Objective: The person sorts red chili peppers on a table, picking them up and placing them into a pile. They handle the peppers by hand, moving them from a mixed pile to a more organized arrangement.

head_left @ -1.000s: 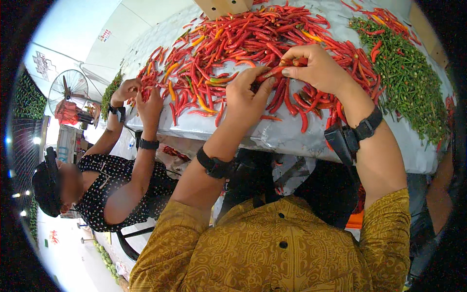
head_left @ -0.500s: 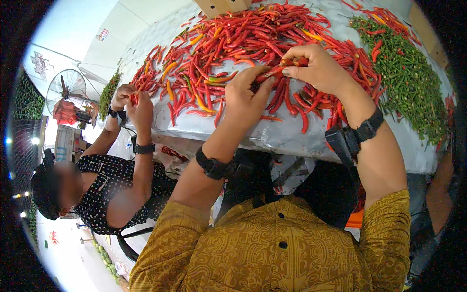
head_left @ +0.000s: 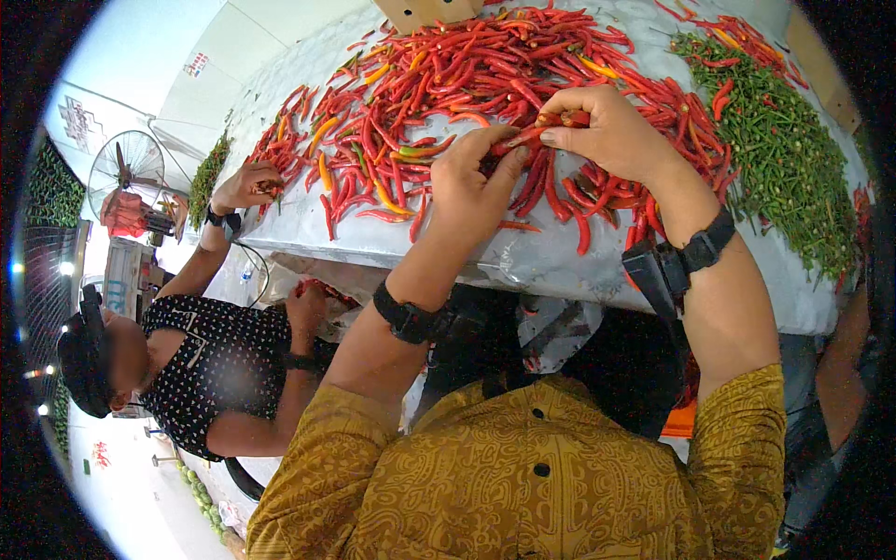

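Note:
Both my hands meet over the near edge of a big pile of red chili peppers [head_left: 485, 79] on the table. With my left hand [head_left: 474, 179] I pinch one end of a red chili pepper [head_left: 528, 137], fingers curled round more dark red chilies. My right hand [head_left: 607, 131] closes thumb and fingers on the other end of that chili, and several more chili ends poke out of its grip. Loose red chilies lie just below and beside my hands, with a few orange and green ones among them.
A heap of green chili stems [head_left: 761, 140] covers the right of the table [head_left: 373, 247], which has a pale plastic cover. A cardboard box [head_left: 425, 13] stands at the far edge. To my left a co-worker [head_left: 215, 364] sits by the table corner; a standing fan [head_left: 126, 177] is beyond.
My hands stay almost where they were, still holding the chili. The co-worker's one hand has dropped from the tabletop to below the table edge, beside more red chilies.

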### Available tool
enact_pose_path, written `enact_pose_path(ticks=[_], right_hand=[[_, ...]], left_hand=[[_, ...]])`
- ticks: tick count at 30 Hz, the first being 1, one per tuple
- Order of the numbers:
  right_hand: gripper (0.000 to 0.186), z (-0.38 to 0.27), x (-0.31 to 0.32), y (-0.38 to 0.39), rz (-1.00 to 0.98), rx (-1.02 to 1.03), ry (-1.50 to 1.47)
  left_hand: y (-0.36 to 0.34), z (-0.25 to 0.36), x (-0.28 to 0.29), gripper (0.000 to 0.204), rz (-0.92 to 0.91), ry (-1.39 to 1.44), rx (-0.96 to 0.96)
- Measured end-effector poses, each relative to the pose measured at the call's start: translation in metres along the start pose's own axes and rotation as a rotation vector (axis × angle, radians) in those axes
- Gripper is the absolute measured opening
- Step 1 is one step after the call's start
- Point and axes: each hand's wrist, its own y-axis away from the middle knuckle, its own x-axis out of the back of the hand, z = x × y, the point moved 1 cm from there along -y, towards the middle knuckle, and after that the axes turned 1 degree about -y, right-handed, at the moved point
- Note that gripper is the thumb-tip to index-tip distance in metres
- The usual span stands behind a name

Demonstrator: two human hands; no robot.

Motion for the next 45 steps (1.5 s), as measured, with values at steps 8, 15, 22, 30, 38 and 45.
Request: enact_pose_path(ticks=[8, 15, 22, 30, 38, 45], right_hand=[[0.025, -0.001, 0.000, 0.000, -0.001, 0.029, -0.014], [0.025, -0.001, 0.000, 0.000, -0.009, 0.020, -0.023], [0.023, -0.005, 0.002, 0.001, 0.003, 0.017, -0.034], [0.025, -0.009, 0.003, 0.003, -0.053, 0.029, -0.095], [0.014, 0.002, 0.014, 0.001, 0.282, -0.090, -0.920], [0.018, 0.008, 0.014, 0.000, 0.211, -0.085, -1.027]], left_hand=[[-0.001, 0.001, 0.001, 0.026, -0.012, 0.010, 0.004], [-0.002, 0.001, 0.001, 0.025, -0.006, 0.017, -0.009], [-0.001, 0.003, 0.002, 0.026, 0.008, 0.003, 0.018], [0.001, 0.002, 0.002, 0.026, 0.032, 0.057, 0.018], [0.003, -0.002, 0.001, 0.026, 0.137, 0.200, 0.111], [0.003, 0.001, 0.007, 0.024, 0.032, -0.025, 0.003]])
